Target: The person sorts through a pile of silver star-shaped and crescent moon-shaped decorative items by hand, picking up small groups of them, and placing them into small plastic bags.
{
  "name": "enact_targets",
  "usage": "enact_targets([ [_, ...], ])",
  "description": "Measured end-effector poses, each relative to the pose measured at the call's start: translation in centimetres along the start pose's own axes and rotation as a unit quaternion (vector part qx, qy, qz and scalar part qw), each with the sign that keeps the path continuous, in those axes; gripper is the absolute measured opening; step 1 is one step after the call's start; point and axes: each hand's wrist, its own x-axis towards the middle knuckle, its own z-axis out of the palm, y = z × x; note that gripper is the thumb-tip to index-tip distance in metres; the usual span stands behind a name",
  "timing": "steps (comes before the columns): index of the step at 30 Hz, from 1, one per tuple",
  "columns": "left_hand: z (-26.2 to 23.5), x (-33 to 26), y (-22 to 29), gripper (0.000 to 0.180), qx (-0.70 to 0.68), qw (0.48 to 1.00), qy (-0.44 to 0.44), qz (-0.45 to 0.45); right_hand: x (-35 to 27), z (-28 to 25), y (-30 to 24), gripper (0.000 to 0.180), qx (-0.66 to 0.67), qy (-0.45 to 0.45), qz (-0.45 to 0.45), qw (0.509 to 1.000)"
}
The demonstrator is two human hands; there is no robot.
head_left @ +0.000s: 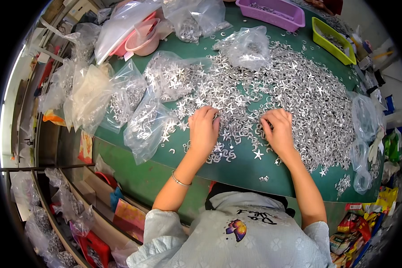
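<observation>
Where the green table (236,176) curves toward its near edge, both hands rest palm-down on the near fringe of a broad heap of small silver metal pieces (290,89), stars and curved hooks mixed.

Head view, items:
- Left hand (204,131): fingers curled narrow, tips pressed into the pieces; whether it grips one cannot be told. A thin bangle (180,181) circles its wrist.
- Right hand (278,131): fingers bent and close together, tips down among the pieces; any hold cannot be told.
- Loose silver star (258,154): lies apart from the heap, between the hands and near the table's near edge.
- Small cluster of pieces (264,178): just at the near edge.
- Clear plastic bags of metal pieces (145,123): ranged along the table's left edge, some overlapping.
- Crumpled clear bag (248,47): sits atop the heap toward the far edge.
- Pink bowl (143,38): far left corner, partly under plastic.
- Purple tray (272,12): far edge, holding pieces.
- Yellow-green tray (332,38): far right corner.
- Empty clear bags (364,134): along the right edge.
</observation>
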Motion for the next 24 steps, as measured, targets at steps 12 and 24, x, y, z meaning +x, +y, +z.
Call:
enact_targets([
  [12,2.9,2.7,1.0,0.025,0.039,0.996,-0.024,0.075,6.5,4.2,0.1,0.019,0.240,-0.086,0.158,0.954],
  [24,0.8,2.0,2.1,0.018,-0.237,0.962,-0.010,-0.134,5.1,2.1,-0.3,0.010,0.289,-0.107,0.200,0.930],
])
